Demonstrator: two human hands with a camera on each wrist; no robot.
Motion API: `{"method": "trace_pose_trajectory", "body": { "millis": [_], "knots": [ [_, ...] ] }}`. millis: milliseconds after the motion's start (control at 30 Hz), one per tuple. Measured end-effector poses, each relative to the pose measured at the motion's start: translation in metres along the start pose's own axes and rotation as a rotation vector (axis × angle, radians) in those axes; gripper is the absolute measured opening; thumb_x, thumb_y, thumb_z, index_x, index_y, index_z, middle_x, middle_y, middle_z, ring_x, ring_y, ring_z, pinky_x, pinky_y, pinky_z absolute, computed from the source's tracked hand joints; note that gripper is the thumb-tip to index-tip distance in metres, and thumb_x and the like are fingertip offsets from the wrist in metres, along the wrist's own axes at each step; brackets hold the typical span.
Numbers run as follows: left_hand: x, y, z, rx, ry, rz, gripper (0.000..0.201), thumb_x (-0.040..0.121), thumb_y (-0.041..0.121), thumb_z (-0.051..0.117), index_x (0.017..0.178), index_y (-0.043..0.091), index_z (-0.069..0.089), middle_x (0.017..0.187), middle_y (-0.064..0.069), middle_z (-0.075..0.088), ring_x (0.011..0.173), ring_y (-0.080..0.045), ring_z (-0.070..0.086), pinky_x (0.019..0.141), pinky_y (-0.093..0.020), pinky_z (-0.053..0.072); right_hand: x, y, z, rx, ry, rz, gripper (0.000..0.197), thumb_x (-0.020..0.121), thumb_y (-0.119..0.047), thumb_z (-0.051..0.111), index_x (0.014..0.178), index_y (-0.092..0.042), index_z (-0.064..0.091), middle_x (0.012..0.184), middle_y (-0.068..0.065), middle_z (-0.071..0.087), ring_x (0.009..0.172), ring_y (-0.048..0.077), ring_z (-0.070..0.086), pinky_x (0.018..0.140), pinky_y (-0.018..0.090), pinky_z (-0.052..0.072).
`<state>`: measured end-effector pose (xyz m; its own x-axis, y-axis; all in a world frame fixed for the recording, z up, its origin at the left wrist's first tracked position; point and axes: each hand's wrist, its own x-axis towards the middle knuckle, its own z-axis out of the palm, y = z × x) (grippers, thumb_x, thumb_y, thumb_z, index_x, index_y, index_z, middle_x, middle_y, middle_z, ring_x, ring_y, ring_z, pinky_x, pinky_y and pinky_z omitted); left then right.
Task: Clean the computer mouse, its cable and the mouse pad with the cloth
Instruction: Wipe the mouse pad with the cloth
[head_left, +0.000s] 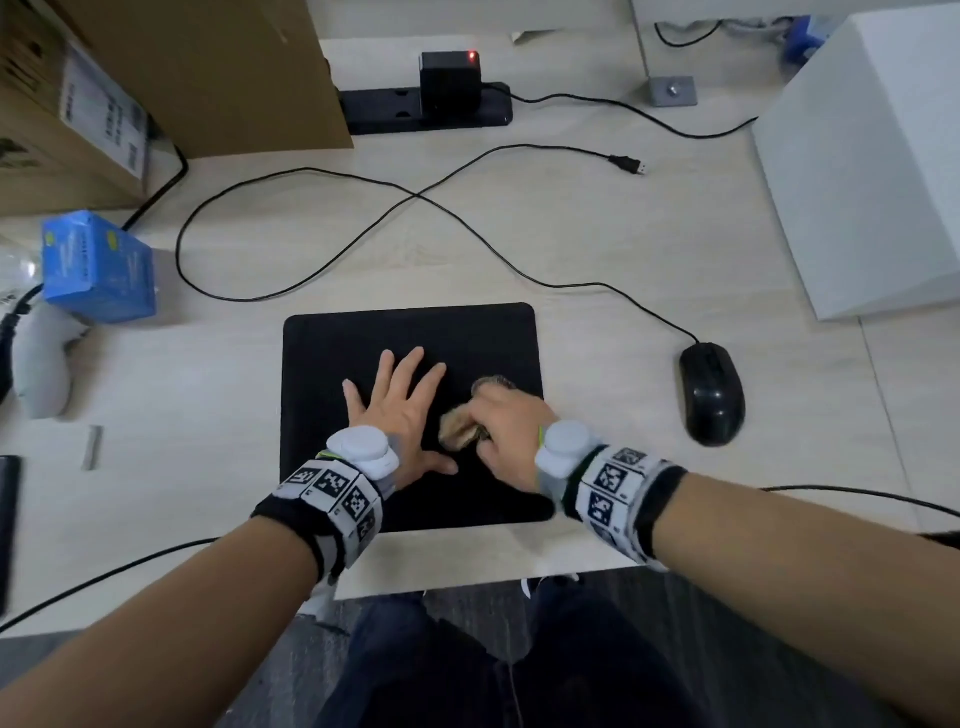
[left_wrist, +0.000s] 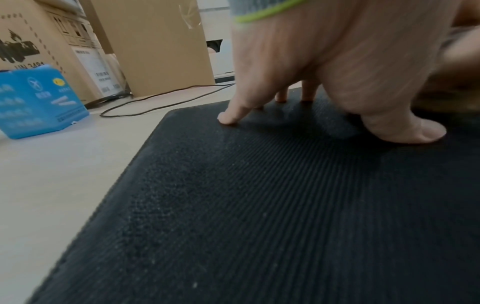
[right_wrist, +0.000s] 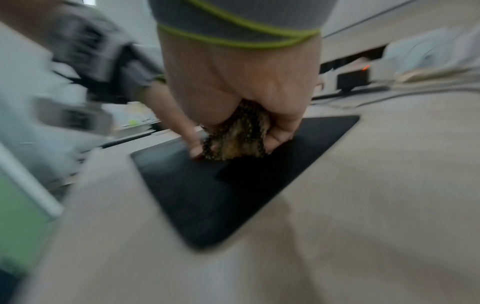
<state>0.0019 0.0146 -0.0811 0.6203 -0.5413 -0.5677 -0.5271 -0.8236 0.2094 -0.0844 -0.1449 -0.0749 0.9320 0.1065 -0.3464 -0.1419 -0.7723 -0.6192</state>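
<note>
The left hand's fingers are spread straight, tips pressing the black mouse pad flat to the desk. The right hand is clenched round a bunched brown cloth, which touches the pad just beside the left hand. Wiping well likely means overlapping strokes out to each edge, shifting the bracing hand to uncover its patch. The computer mouse lies right of the pad, its cable looping across the desk behind.
</note>
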Motion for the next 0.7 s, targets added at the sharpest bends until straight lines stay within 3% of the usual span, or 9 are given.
{"method": "trace_pose_trajectory", "body": {
  "millis": [133,200,267,367,433,500,567,633,700],
  "knots": [
    [0.000,-0.003,0.001,0.002,0.003,0.006,0.118,0.064,0.063,0.074,0.152,0.034,-0.001,0.160,0.006,-0.014,0.147,-0.026,-0.019,0.114,-0.066,0.000,-0.056,-0.012,0.005,-0.002,-0.310,-0.031,0.041,0.078,-0.009,0.052,0.110,-0.031,0.065,0.109,-0.004,0.055,0.098,0.017,0.058,0.085,0.028,0.049],
    [-0.001,-0.002,-0.001,0.001,-0.014,0.007,0.119,0.064,0.062,0.074,0.152,0.034,-0.002,0.160,0.007,-0.015,0.146,-0.026,-0.020,0.114,-0.066,0.001,-0.057,-0.010,-0.004,-0.045,-0.363,-0.026,0.036,0.078,-0.015,0.054,0.109,-0.029,0.065,0.110,-0.004,0.058,0.099,0.019,0.060,0.085,0.029,0.049],
    [-0.002,0.000,-0.005,0.023,-0.033,0.007,0.119,0.066,0.062,0.074,0.152,0.033,-0.003,0.160,0.006,-0.016,0.146,-0.027,-0.020,0.114,-0.066,0.003,-0.041,-0.005,-0.024,-0.031,-0.210,0.029,0.032,0.076,-0.019,0.058,0.107,-0.023,0.067,0.104,0.000,0.060,0.095,0.024,0.061,0.080,0.033,0.050],
    [-0.002,0.005,-0.012,0.081,-0.046,0.006,0.119,0.065,0.065,0.072,0.152,0.031,-0.001,0.160,0.004,-0.016,0.146,-0.030,-0.018,0.113,-0.067,0.006,0.005,0.005,-0.062,-0.020,0.146,0.118,0.032,0.074,-0.022,0.060,0.105,-0.023,0.067,0.100,0.003,0.060,0.090,0.025,0.060,0.074,0.025,0.042],
    [0.003,0.011,-0.017,0.106,-0.039,0.023,0.121,0.062,0.068,0.072,0.151,0.033,-0.002,0.159,0.005,-0.017,0.146,-0.032,-0.018,0.112,-0.068,0.007,0.037,0.012,-0.081,-0.046,0.274,0.159,0.033,0.074,-0.020,0.060,0.106,-0.022,0.067,0.106,0.006,0.055,0.093,0.027,0.058,0.075,0.023,0.039],
    [0.010,0.017,-0.020,0.117,-0.075,0.024,0.125,0.061,0.066,0.074,0.151,0.035,-0.006,0.159,0.007,-0.020,0.146,-0.032,-0.018,0.111,-0.069,0.010,0.063,0.017,-0.085,-0.100,0.271,0.189,0.035,0.077,-0.021,0.059,0.112,-0.019,0.064,0.113,0.010,0.051,0.099,0.031,0.055,0.084,0.029,0.044],
    [0.014,0.020,-0.020,0.121,-0.111,0.011,0.128,0.060,0.064,0.076,0.151,0.035,-0.009,0.158,0.008,-0.022,0.146,-0.032,-0.020,0.110,-0.071,0.012,0.079,0.019,-0.076,-0.208,0.170,0.234,0.040,0.082,-0.024,0.057,0.122,-0.021,0.057,0.123,0.010,0.048,0.109,0.034,0.048,0.090,0.035,0.044],
    [0.016,0.021,-0.017,0.104,-0.124,0.002,0.128,0.061,0.062,0.077,0.151,0.036,-0.010,0.158,0.008,-0.024,0.145,-0.031,-0.022,0.110,-0.071,0.010,0.084,0.024,-0.063,-0.279,0.093,0.254,0.045,0.084,-0.016,0.054,0.129,-0.021,0.049,0.130,0.010,0.044,0.115,0.034,0.042,0.090,0.036,0.042],
    [0.016,0.020,-0.017,0.085,-0.122,0.002,0.128,0.061,0.061,0.078,0.151,0.036,-0.010,0.158,0.009,-0.024,0.145,-0.030,-0.023,0.110,-0.071,0.009,0.079,0.023,-0.054,-0.253,0.104,0.230,0.049,0.082,-0.006,0.051,0.130,-0.019,0.048,0.130,0.010,0.044,0.115,0.034,0.040,0.089,0.036,0.041]
  ]
}}
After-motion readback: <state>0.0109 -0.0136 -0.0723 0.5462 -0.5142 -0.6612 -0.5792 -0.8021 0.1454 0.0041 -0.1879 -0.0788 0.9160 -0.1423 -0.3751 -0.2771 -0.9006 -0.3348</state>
